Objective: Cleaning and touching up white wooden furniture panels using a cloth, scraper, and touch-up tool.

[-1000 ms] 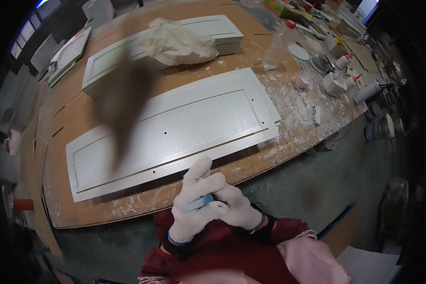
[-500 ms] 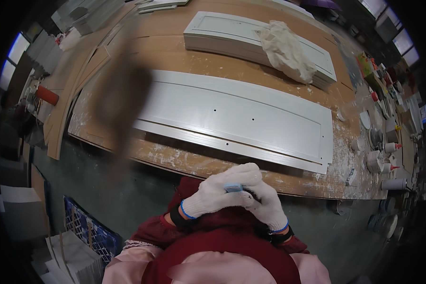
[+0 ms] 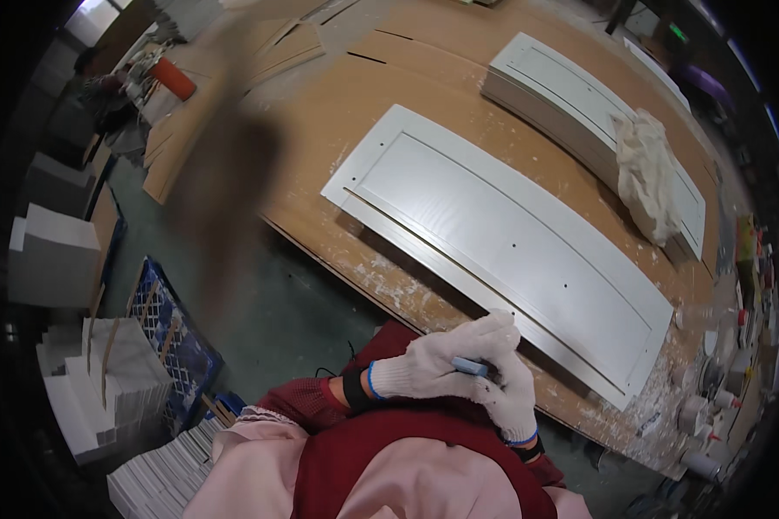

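Both hands wear white knit gloves and meet in front of my waist, by the table's near edge. My left hand [image 3: 450, 356] is closed on a small light-blue block [image 3: 470, 367], its fingers lying over the other hand. My right hand [image 3: 512, 394] is closed against the left; whatever may be inside it is hidden. Just beyond them a long white panel [image 3: 493, 233] with a recessed, curved border and several small dark holes lies on the worktable. Its near side overlaps the view of my fingertips; I cannot tell whether they touch.
Farther back, a stack of white panels [image 3: 571, 95] carries a crumpled cream cloth [image 3: 647, 173]. Bottles and tubs [image 3: 701, 406] crowd the paint-spotted table's [image 3: 389, 268] right end. Left are a blue lattice pallet [image 3: 177, 333], stacked white boards [image 3: 121, 381] and an orange cylinder [image 3: 173, 79]. A dark blur covers part of the left.
My view has turned left, so the table and panels appear slanted and shifted right. My hands stay together with the blue block, now appearing closer to the panel's near edge.
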Tool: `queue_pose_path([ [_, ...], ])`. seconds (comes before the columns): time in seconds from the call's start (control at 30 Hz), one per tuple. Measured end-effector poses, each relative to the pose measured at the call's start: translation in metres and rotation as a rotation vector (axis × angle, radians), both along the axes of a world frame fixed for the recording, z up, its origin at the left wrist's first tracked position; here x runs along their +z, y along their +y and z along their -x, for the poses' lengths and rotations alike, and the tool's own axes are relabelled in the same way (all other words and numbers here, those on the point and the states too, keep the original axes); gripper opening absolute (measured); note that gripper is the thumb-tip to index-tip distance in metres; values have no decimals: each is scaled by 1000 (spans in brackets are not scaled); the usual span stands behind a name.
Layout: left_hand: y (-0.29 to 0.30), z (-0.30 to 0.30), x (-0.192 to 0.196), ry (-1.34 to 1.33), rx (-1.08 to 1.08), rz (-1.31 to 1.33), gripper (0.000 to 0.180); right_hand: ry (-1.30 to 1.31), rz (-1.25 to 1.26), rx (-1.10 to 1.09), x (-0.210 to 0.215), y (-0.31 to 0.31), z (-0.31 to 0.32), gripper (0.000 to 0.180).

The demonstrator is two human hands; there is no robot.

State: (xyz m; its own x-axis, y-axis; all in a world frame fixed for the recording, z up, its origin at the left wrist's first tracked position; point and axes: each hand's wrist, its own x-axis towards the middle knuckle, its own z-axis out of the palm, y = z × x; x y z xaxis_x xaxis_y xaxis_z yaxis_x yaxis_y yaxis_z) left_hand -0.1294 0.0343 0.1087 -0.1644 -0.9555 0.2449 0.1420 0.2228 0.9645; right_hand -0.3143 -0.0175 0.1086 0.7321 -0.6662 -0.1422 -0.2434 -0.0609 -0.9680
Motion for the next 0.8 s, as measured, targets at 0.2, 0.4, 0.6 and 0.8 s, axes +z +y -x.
queue_pose_path([
  [0.2,-24,11,-4,-390,-79,-39,72,-183,-462,-202,11,-8,17,39],
  [0.4,-44,12,7,-681,0,227,59,-457,-497,-326,7,-28,74,38],
  [0.6,-87,46,29,-1157,94,534,52,-431,-168,-1083,35,-4,169,48],
  [0.8,-100,64,9,-1318,100,445,43,-286,164,-1569,10,-19,268,53],
])
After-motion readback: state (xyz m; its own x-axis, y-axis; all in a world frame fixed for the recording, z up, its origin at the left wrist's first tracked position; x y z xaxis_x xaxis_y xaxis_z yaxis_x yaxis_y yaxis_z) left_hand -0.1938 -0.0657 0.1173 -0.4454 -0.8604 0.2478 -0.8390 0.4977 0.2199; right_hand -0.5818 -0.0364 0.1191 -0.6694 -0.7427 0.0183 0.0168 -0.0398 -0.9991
